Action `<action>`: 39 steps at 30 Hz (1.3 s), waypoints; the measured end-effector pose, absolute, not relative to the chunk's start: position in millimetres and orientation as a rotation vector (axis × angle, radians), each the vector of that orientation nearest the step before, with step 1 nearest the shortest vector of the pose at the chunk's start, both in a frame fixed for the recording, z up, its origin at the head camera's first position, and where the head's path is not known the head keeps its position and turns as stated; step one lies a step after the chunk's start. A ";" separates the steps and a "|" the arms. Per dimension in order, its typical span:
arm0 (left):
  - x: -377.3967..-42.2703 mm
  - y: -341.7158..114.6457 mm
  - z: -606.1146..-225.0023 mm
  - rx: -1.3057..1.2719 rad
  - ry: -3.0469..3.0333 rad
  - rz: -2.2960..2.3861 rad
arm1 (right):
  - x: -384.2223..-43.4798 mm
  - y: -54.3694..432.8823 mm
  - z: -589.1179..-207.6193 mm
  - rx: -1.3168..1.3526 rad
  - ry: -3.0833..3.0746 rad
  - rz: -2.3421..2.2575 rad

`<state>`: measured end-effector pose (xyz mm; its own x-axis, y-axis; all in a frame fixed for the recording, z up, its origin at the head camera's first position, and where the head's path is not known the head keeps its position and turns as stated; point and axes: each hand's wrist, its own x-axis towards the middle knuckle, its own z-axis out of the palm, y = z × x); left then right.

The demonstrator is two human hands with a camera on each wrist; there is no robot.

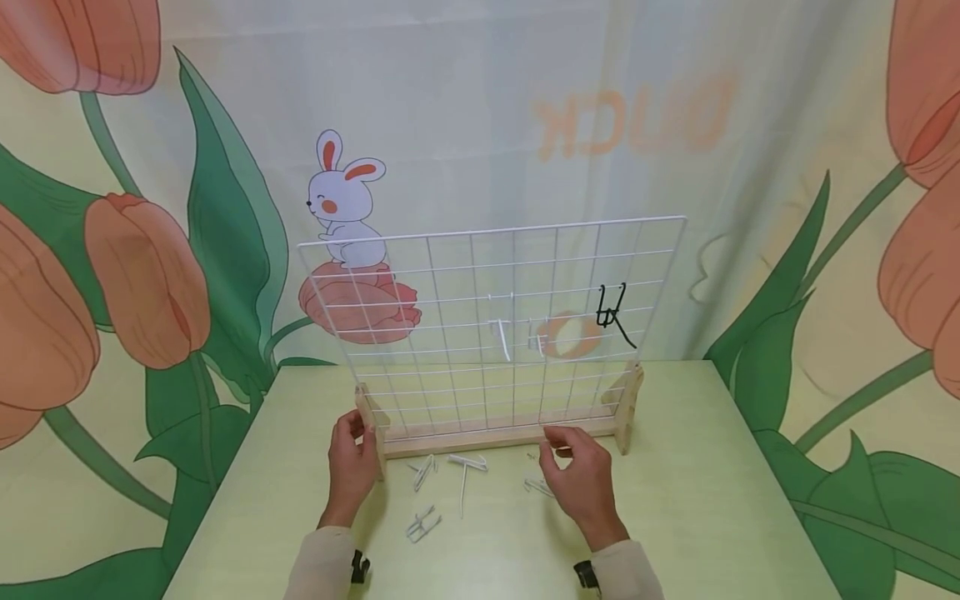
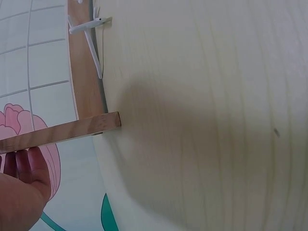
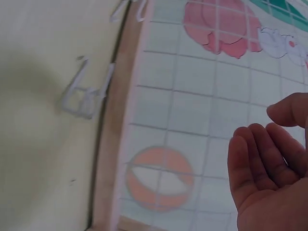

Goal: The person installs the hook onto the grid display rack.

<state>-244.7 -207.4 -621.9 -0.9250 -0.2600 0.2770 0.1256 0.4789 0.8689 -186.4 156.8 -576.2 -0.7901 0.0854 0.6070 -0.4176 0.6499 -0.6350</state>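
White wire grid panel (image 1: 513, 333) on pale wooden stand (image 1: 465, 446) — black wire hook (image 1: 609, 317), two white hooks (image 1: 503, 337) hung; four white wire hooks (image 1: 467, 463) loose on pale table (image 1: 495, 562).
My left hand (image 1: 352, 458), fingers relaxed, touches the stand; my right hand (image 1: 581, 477) — loosely curled — holds nothing.

Two arms (image 1: 341, 510) in pale sleeves (image 1: 627, 570) reach forward, well apart. The left hand (image 1: 352, 464) points ahead, its fingers (image 2: 37, 166) close together and a little bent. The right hand (image 1: 581, 477) leans to the left, its fingers (image 3: 237, 161) softly curved and its thumb (image 3: 289, 110) away from the fingertips (image 3: 257, 130).
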 end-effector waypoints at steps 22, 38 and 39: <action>-243.1 -208.5 -624.4 0.153 -2.396 -1.430 | -188.1 175.3 -647.0 -0.070 -2.777 1.091; -243.5 -205.9 -619.6 0.121 -2.373 -1.436 | -182.6 168.6 -651.9 -0.129 -2.836 1.154; -243.4 -206.0 -619.2 0.118 -2.372 -1.434 | -182.7 167.9 -651.7 -0.132 -2.836 1.156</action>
<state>-243.4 -206.0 -619.2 -0.9296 -0.2563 0.2647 0.1153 0.4801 0.8696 -182.7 167.9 -651.7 -0.9934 0.1083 0.0383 0.0507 0.7122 -0.7002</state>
